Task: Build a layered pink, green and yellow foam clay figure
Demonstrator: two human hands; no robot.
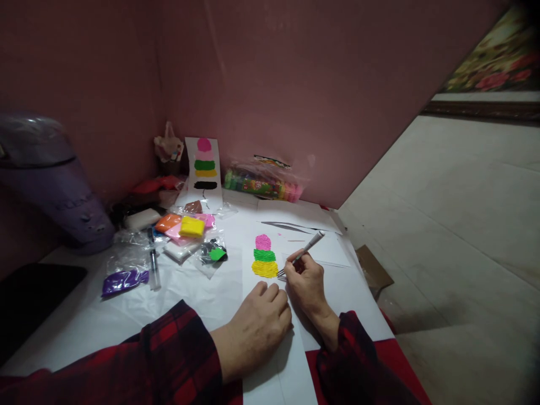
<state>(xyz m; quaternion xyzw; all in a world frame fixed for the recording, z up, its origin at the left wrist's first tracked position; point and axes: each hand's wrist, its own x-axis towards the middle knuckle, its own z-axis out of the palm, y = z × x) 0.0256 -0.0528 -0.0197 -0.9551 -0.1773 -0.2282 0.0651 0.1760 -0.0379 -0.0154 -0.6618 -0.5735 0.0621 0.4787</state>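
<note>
My right hand [307,280] grips a metal fork [313,242] like a pen, and its tines meet the paper at the right edge of a yellow clay piece [265,269]. Above the yellow piece lie a green clay band [264,255] and a pink clay round [262,242], stacked on white paper. Their surfaces look textured with small ridges. My left hand [259,326] rests on the paper just below the clay, its fingers curled together and the fingertips partly hidden. Nothing shows in it.
A card [212,194] with coloured clay bands leans against the wall. Bagged clay, including a yellow block [192,226] and a purple pack [124,282], lies to the left near a syringe-like tube [154,270]. A lilac bottle [67,197] stands far left; a clay pack [261,185] sits behind.
</note>
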